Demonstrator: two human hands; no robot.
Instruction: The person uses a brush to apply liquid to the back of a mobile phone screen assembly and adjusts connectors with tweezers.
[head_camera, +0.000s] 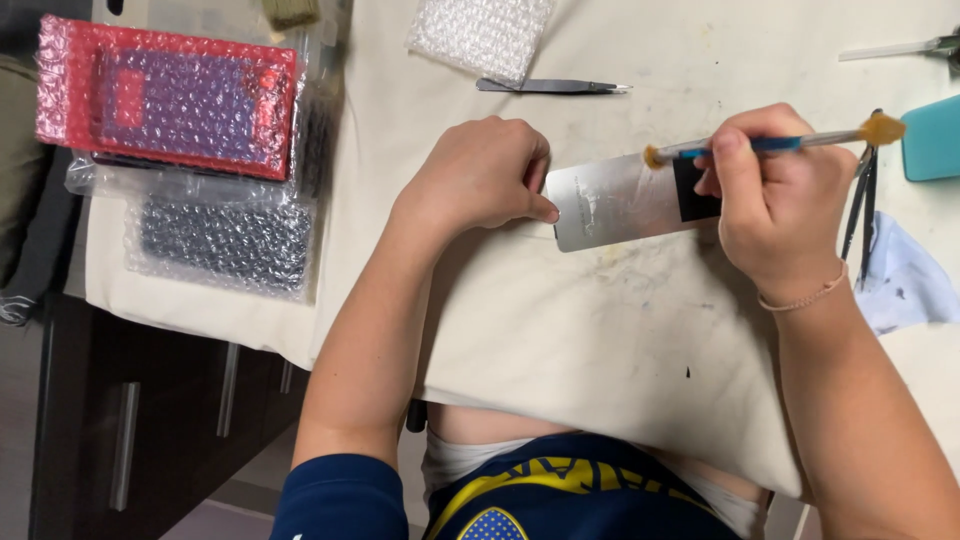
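Silvery metal, a flat plate (625, 200) with a black patch at one end, lay on the stained cream cloth (600, 340) between the two hands. The left hand (480, 175) was curled into a loose fist, fingertips pressing the plate's near edge, apparently to steady it. The right hand (780, 195) was closed around a blue-handled brush (770, 143), its amber tip touching the plate. Beyond the left hand sat a red bubble-wrapped package (165, 95), a dark one (225, 240) and a clear pouch (480, 35), with tweezers (550, 87) beside it.
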